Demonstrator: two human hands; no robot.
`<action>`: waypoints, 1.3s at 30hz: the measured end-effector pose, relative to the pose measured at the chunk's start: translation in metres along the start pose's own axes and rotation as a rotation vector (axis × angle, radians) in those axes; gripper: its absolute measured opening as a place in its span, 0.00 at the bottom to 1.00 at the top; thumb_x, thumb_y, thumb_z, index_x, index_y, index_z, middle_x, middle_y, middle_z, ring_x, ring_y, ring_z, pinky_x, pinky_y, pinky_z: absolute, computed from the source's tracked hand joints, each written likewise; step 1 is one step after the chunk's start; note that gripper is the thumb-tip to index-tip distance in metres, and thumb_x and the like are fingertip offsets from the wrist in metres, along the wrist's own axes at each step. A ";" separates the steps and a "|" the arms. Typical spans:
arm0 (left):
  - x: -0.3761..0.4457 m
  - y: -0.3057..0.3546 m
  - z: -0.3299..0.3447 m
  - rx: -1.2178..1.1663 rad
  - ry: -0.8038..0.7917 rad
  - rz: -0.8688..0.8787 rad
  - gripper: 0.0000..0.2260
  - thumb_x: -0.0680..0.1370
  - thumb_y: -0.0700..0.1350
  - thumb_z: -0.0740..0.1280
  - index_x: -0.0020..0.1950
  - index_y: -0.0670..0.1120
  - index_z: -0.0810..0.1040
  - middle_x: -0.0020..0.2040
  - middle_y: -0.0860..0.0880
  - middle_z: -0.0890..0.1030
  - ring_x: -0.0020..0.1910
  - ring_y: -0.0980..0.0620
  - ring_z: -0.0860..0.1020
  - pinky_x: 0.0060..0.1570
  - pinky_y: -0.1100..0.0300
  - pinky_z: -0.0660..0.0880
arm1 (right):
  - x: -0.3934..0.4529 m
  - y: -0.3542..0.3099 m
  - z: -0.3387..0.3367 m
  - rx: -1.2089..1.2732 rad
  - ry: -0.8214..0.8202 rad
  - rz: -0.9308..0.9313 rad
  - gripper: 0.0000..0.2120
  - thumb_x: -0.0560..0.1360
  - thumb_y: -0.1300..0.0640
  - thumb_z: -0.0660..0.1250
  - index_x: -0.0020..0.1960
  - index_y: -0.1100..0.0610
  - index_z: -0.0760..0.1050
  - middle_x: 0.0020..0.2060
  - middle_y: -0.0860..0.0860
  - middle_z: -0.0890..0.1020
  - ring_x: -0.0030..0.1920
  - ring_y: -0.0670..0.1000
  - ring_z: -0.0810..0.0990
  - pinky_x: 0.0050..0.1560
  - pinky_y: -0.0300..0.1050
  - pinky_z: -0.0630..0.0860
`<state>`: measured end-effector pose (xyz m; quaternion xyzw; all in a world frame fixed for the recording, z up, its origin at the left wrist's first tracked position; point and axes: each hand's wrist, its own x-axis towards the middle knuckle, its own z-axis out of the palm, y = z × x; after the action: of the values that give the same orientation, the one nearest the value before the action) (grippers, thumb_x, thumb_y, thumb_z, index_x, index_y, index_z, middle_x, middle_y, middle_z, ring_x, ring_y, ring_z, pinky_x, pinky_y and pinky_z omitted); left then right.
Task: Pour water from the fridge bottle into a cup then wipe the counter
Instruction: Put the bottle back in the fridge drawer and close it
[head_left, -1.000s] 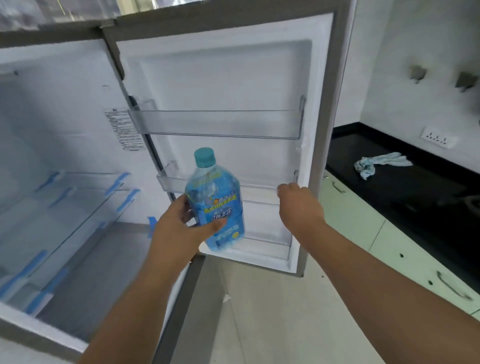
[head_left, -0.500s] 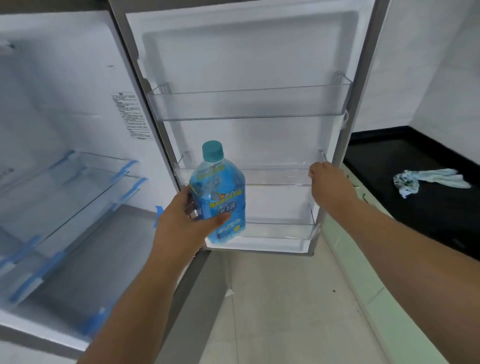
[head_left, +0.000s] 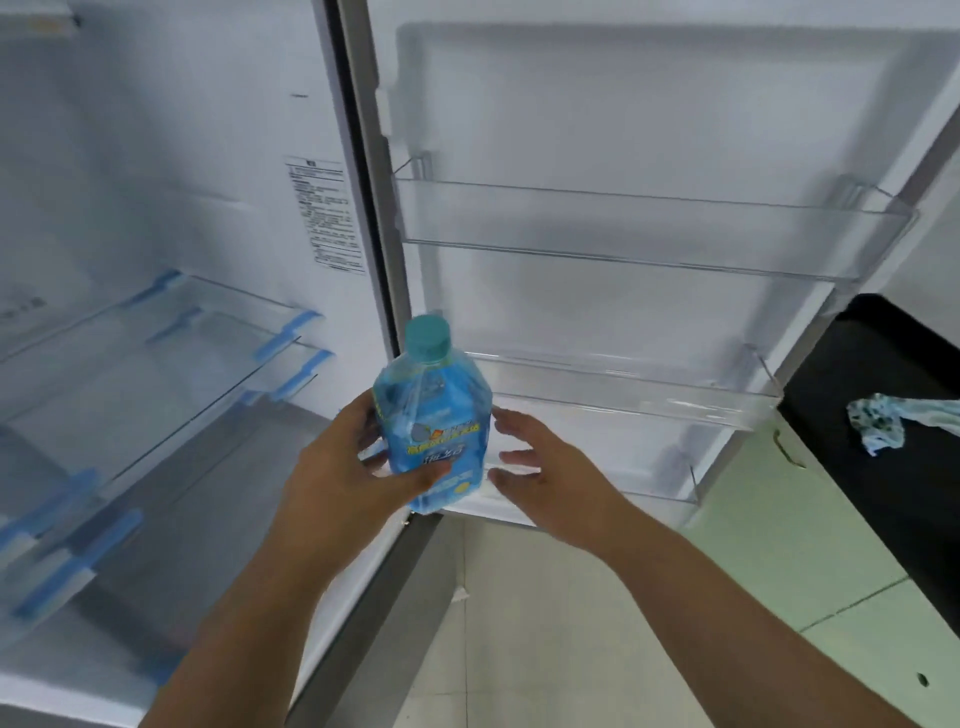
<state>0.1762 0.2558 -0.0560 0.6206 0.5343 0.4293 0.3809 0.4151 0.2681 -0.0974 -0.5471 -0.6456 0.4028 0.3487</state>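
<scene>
The left hand (head_left: 343, 467) holds the bottle (head_left: 434, 421) upright, cap up. The right hand (head_left: 540, 467), fingers spread wide, sits just beside it, maybe touching.

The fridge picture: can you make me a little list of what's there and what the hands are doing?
bottle: blue label, teal cap on, upright
left hand: grips the bottle
right hand: open, fingers spread beside the bottle
fridge door: open, shelves bare
cloth: crumpled on the black counter
cup: not in view
</scene>
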 end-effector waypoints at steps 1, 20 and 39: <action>0.000 -0.008 -0.009 -0.006 0.008 -0.007 0.36 0.63 0.60 0.83 0.70 0.59 0.76 0.62 0.61 0.85 0.63 0.59 0.82 0.65 0.50 0.79 | 0.008 0.000 0.015 0.038 -0.056 0.014 0.28 0.80 0.55 0.71 0.75 0.38 0.67 0.71 0.38 0.73 0.64 0.43 0.79 0.56 0.36 0.79; -0.043 -0.105 -0.069 0.091 0.648 -0.380 0.33 0.67 0.41 0.85 0.60 0.65 0.72 0.54 0.73 0.81 0.55 0.69 0.81 0.53 0.73 0.76 | 0.143 0.023 0.195 0.254 -0.827 -0.055 0.31 0.72 0.51 0.77 0.72 0.40 0.72 0.70 0.38 0.78 0.60 0.46 0.85 0.58 0.43 0.80; -0.074 -0.179 -0.042 -0.063 0.969 -0.586 0.33 0.69 0.35 0.82 0.67 0.57 0.75 0.59 0.61 0.84 0.59 0.60 0.83 0.67 0.51 0.79 | 0.151 0.216 0.337 1.178 -0.278 1.316 0.38 0.84 0.35 0.50 0.84 0.60 0.54 0.83 0.60 0.58 0.82 0.61 0.58 0.81 0.57 0.55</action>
<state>0.0721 0.2077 -0.2183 0.1669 0.7850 0.5569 0.2139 0.1828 0.3868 -0.4368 -0.4851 0.0743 0.8503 0.1902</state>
